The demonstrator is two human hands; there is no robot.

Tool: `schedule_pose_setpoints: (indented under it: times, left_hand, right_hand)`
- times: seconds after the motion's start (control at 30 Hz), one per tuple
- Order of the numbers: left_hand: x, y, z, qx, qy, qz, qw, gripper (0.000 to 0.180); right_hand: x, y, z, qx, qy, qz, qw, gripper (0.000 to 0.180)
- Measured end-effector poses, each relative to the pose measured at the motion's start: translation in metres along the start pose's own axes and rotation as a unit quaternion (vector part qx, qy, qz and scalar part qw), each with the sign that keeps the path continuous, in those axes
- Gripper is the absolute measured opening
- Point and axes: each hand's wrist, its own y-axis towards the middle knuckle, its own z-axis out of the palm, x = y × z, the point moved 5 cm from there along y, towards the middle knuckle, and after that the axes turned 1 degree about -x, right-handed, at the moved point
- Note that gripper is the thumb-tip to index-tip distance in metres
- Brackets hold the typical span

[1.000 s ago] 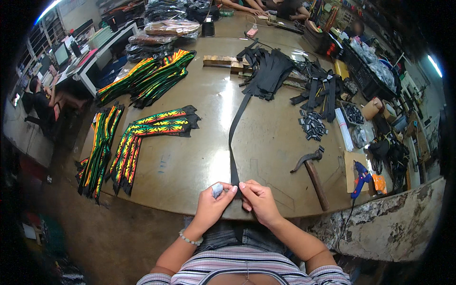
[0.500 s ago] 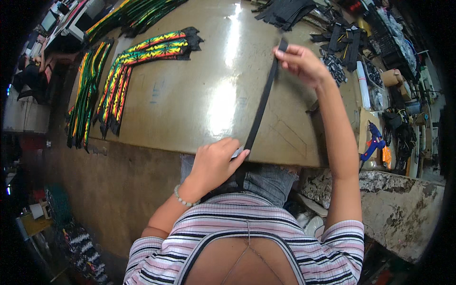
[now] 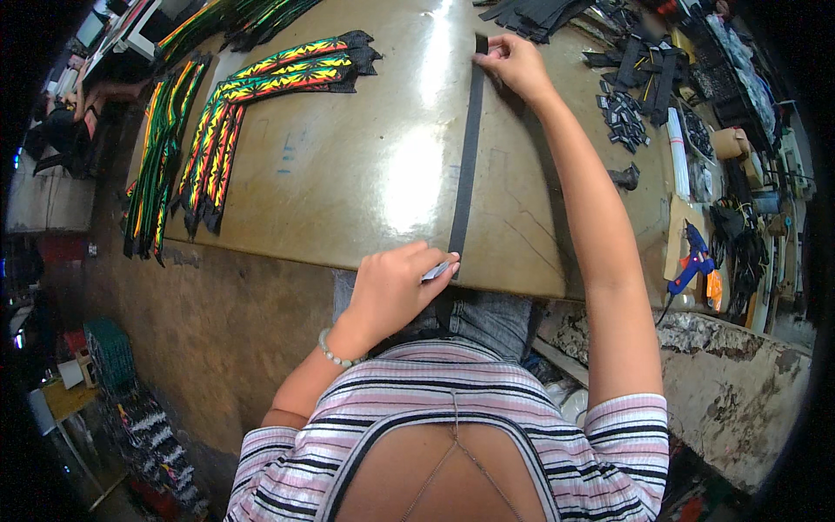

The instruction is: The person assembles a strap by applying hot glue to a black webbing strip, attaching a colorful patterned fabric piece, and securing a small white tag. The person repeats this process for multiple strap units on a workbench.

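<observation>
A long black webbing strap (image 3: 470, 143) stretches across the table top between my two hands. My right hand (image 3: 513, 65) pinches its far end between thumb and fingers. At the table's front edge, my left hand (image 3: 396, 283) is closed near the strap's lower end, thumb against it. A small whitish flat piece (image 3: 437, 271) pokes out between the left thumb and fingers; its kind does not show. Brightly patterned straps (image 3: 287, 74) in yellow, green and red lie bundled on the left of the table.
More patterned straps (image 3: 155, 165) hang over the left table edge. On the right lie black buckles (image 3: 622, 117), black strap pieces (image 3: 648, 74), white sticks (image 3: 678, 152) and a blue glue gun (image 3: 693, 258). Black strips (image 3: 531, 17) are heaped at the far edge.
My right hand has moved farther away and to the left with the strap's end. The strap now runs straighter and closer to the table top. My left hand has barely moved.
</observation>
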Motion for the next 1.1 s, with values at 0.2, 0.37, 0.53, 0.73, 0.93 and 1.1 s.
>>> schedule_pose_setpoints:
  times: [0.2, 0.37, 0.53, 0.73, 0.93, 1.1]
  left_hand:
    - [0.004, 0.003, -0.010, 0.024, -0.110, -0.041, 0.993, 0.014]
    - [0.013, 0.002, -0.013, 0.087, -0.153, -0.028, 0.984, 0.020]
    - [0.007, -0.001, -0.007, 0.105, -0.028, 0.043, 0.993, 0.021]
    - [0.010, 0.000, -0.002, 0.071, -0.036, 0.066, 0.995, 0.019]
    - [0.011, -0.003, -0.002, 0.078, -0.027, 0.058, 0.995, 0.019]
    - [0.010, -0.001, -0.004, 0.060, -0.044, 0.074, 0.995, 0.019]
  right_hand:
    - [0.048, -0.114, -0.068, -0.139, 0.015, -0.061, 0.988, 0.054]
    - [-0.002, -0.312, -0.205, -0.545, -0.164, 0.069, 0.819, 0.034]
    - [-0.112, -0.391, -0.263, -0.547, -0.205, 0.082, 0.808, 0.065]
    - [-0.090, -0.328, -0.280, -0.332, -0.189, 0.274, 0.882, 0.056]
    - [0.049, -0.245, -0.135, -0.104, 0.089, 0.065, 0.988, 0.040]
    - [0.071, -0.206, -0.079, 0.013, 0.021, 0.017, 1.000, 0.043]
